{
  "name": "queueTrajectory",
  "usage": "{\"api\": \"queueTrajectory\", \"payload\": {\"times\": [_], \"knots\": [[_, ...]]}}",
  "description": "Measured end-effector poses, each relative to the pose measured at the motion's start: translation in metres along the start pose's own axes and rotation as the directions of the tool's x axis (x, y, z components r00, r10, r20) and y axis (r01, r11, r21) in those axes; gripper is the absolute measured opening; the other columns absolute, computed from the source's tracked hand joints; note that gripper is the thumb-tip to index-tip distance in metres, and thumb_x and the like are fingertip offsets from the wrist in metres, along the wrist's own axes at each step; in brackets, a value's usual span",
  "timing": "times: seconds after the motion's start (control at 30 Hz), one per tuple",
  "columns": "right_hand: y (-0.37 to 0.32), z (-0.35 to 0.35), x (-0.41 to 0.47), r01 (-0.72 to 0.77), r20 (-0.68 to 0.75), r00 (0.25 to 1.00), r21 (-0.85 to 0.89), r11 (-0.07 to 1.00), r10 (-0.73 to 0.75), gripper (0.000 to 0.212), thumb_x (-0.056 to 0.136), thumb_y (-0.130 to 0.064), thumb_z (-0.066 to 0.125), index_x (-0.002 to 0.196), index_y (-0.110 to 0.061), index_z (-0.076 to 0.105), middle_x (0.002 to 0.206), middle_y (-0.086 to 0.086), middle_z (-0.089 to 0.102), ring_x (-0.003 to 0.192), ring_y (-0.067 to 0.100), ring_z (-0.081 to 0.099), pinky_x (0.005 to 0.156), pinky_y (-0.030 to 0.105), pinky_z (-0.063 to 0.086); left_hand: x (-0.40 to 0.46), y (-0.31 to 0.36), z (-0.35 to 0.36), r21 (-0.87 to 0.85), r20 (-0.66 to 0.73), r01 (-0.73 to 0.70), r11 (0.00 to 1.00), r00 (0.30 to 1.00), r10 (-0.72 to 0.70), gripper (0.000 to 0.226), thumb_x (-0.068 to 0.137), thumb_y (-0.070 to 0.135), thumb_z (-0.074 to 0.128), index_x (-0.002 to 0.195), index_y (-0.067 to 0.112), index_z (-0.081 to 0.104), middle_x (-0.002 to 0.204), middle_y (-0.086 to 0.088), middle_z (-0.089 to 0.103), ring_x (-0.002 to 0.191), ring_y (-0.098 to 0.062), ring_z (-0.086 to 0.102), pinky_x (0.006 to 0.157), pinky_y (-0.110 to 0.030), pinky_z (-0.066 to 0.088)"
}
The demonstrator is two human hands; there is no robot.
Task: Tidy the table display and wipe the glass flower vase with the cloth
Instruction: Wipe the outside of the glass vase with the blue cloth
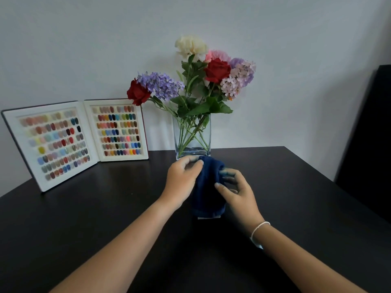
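Glass vase (192,135): upright at table (285,187) rear, flowers (196,81) inside; likely fragile, slippery, top-heavy; steady by lower walls. Cloth (208,187): soft, light, pinched by left hand (183,180) and right hand (237,193), fingers curled

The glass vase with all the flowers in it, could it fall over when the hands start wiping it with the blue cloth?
It might. The clear rectangular glass vase is tall, with a heavy bunch of flowers leaning out, so a hard push could tip it. It may hold water, which would spill on the black table. Both the left hand and right hand hold the dark blue cloth, so neither steadies the vase.
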State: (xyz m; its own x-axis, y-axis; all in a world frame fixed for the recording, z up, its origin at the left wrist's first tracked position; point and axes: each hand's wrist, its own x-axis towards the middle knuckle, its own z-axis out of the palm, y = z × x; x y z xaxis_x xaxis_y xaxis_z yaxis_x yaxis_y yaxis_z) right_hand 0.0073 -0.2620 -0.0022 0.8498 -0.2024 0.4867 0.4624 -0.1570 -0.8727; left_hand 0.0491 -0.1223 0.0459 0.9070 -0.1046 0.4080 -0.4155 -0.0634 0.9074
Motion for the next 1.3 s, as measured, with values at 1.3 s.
{"api": "queueTrajectory", "payload": {"times": [1.3], "knots": [[-0.064, -0.081, 0.048, -0.104, 0.037, 0.994, 0.176, 0.979, 0.099, 0.01, 0.082, -0.012, 0.061, 0.078, -0.017, 0.069, 0.067, -0.011, 0.071, 0.067, 0.003, 0.064, 0.058, 0.014, 0.049, 0.043, 0.058, -0.025, -0.076, 0.382, -0.045, 0.996, 0.921, 0.071, 0.036, 0.089, 0.003, 0.045, 0.086, 0.026, 0.073, 0.091, 0.002, 0.07, 0.081, -0.008, 0.066, 0.067, -0.02, 0.052]]}}
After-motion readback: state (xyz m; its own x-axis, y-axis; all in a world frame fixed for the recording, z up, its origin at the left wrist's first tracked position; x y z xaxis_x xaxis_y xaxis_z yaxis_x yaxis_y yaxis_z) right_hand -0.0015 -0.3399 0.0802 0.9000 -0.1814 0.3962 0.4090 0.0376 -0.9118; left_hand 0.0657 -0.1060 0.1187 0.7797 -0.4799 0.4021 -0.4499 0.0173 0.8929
